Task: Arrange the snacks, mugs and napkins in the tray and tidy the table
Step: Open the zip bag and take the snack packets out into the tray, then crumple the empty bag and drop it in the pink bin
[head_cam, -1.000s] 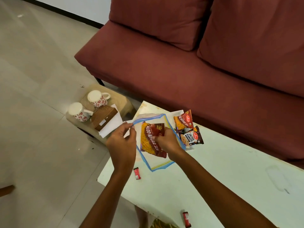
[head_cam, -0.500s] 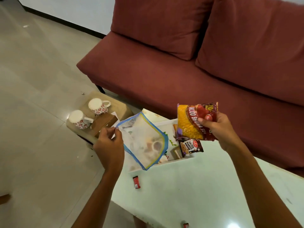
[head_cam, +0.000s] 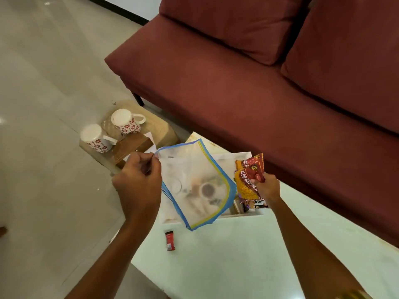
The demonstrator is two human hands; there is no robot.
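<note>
My left hand (head_cam: pixel 138 186) pinches the top corner of an empty clear zip bag (head_cam: pixel 194 184) with blue and yellow edges, held above the white tray (head_cam: pixel 241 215) at the table's far end. My right hand (head_cam: pixel 266 187) grips a yellow and red snack packet (head_cam: pixel 246 182), lowered over the tray's right side. Under it another red snack packet (head_cam: pixel 252 164) and a dark peanut packet (head_cam: pixel 258 203) lie in the tray. Two white mugs with red flowers (head_cam: pixel 126 121) (head_cam: pixel 94 138) stand upside down on a low wooden stool (head_cam: pixel 164 132), beside a brown napkin holder (head_cam: pixel 131 147).
A small red wrapper (head_cam: pixel 170 240) lies on the pale green table (head_cam: pixel 237 266) near its left edge. A maroon sofa (head_cam: pixel 259 87) runs along the far side of the table. Tiled floor (head_cam: pixel 43 104) lies to the left.
My right hand pulled the yellow snack packet out of the zip bag, raised it to the right, then brought it down onto the tray's right side. My left hand kept holding the bag.
</note>
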